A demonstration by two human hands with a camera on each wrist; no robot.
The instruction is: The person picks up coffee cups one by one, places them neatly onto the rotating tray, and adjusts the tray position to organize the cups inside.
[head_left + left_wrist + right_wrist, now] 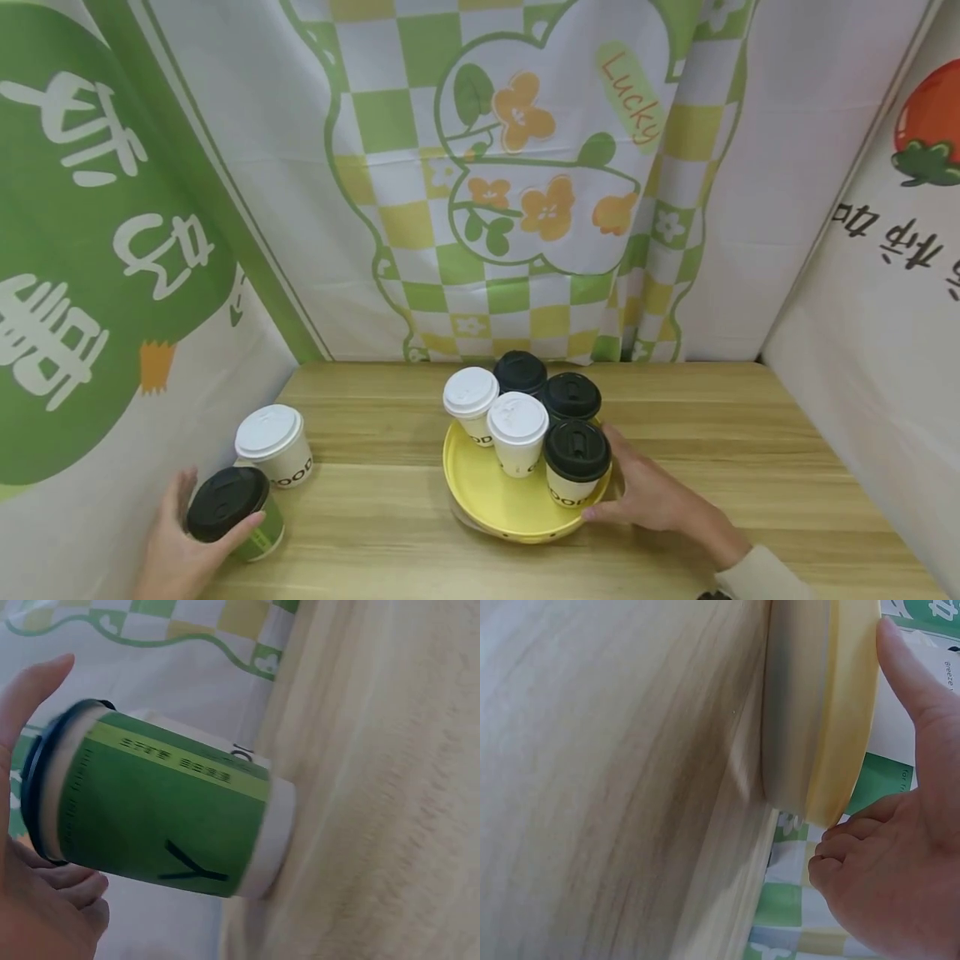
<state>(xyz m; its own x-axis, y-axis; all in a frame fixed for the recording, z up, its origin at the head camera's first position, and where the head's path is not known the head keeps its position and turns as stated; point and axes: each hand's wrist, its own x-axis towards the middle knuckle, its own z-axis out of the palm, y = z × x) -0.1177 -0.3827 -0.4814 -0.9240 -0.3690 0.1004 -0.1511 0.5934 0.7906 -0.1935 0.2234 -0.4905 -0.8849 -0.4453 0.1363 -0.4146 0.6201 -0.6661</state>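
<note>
At the left of the table stands a paper cup with a green sleeve [180,806] and black lid [228,502]. My left hand [182,533] is around its lid end, the thumb apart from the cup in the left wrist view. Toward the right stands a round yellow tray [480,496] with several lidded paper cups on it. My right hand [651,492] is beside the front right black-lidded cup [573,492], its straight thumb [907,671] at the tray's rim. The far fingers are partly hidden behind that cup.
A white-lidded cup [279,454] stands just behind the green-sleeved one. The tray also carries two white-lidded cups, the front one [519,437] near its middle, and black-lidded cups behind. Printed cloth [525,183] hangs at the back and both sides of the wooden table [367,508].
</note>
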